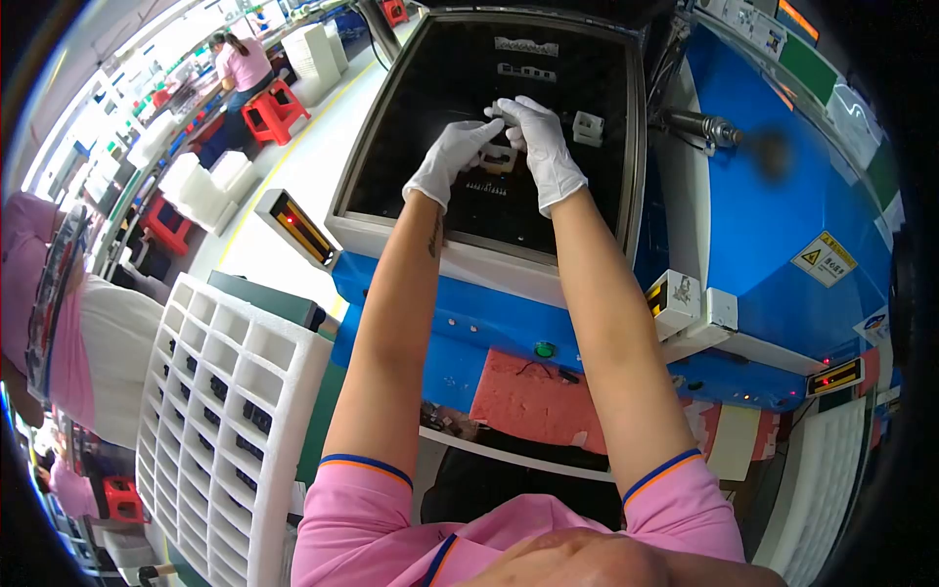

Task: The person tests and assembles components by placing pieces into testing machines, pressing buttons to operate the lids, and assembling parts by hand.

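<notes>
Both hands wear white gloves and meet above the black machine bed (401, 166). My left hand (456, 158) has its fingers bent toward the other hand. My right hand (536, 147) has fingers curled near a small pale part (496, 113); whether it is gripped is too small to tell. Just below the fingers lies a small white fixture (498, 159) with a brownish middle. A white block with openings (588, 128) stands right of my right hand. Two flat slotted strips (526, 72) (526, 46) lie farther back, and a row of tiny pieces (486, 189) lies nearer.
A white foam tray (284, 391) with black parts stands at lower left. Yellow-black sensor bars (296, 228) (673, 296) flank the bed's front. Right is a blue machine housing (773, 215) with a metal cylinder (704, 127). People in pink sit at left; red stools (276, 112) stand there.
</notes>
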`<state>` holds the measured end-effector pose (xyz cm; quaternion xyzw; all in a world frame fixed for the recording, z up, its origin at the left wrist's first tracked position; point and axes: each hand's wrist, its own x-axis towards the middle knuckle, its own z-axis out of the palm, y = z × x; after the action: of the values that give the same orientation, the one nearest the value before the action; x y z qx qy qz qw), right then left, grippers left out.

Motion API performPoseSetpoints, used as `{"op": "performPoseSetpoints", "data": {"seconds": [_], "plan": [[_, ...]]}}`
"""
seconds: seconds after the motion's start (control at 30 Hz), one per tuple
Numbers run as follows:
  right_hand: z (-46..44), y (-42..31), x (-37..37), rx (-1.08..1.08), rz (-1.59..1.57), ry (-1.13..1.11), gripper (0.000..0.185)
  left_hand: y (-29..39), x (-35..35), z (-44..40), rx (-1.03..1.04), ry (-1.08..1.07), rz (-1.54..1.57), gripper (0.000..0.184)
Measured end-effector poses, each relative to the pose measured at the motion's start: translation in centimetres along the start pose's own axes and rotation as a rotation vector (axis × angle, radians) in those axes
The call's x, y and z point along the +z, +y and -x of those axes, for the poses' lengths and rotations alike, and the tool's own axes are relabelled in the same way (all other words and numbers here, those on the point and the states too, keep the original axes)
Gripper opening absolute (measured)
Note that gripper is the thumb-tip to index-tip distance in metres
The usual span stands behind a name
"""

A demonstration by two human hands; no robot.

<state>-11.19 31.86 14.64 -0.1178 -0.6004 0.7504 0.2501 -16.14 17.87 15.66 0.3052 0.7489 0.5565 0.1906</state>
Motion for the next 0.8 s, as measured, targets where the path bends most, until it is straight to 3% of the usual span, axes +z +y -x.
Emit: {"op": "performPoseSetpoints", "data": {"seconds": [0.17, 0.33, 0.47, 0.57, 0.73, 0.8], "plan": [[2.4, -2.0, 1.5, -0.074, 0.136, 0.025, 0.065, -1.2, -1.0, -1.1, 0.072, -0.162, 0.366, 0.027], [2.3, -2.2, 2.0, -0.155, 0.081, 0.04, 0.05, -0.7, -1.3, -0.8, 0.064, -0.216, 0.318, 0.023], [2.1, -2.0, 1.8, -0.21, -0.029, 0.078, 0.041, -0.7, -1.4, -0.2, 0.115, -0.118, 0.175, 0.019], [1.9, -2.2, 1.8, -0.218, 0.026, 0.096, 0.037, -1.4, -3.0, -0.3, -0.04, 0.345, 0.297, 0.019], [2.0, -2.2, 2.1, -0.207, 0.099, 0.108, 0.032, -4.7, -3.9, -2.4, -0.016, 0.424, -0.095, 0.02], [2.2, -2.3, 2.2, -0.182, 0.097, 0.138, 0.029, -6.1, -4.1, -3.6, 0.03, 0.353, -0.266, 0.019]]}}
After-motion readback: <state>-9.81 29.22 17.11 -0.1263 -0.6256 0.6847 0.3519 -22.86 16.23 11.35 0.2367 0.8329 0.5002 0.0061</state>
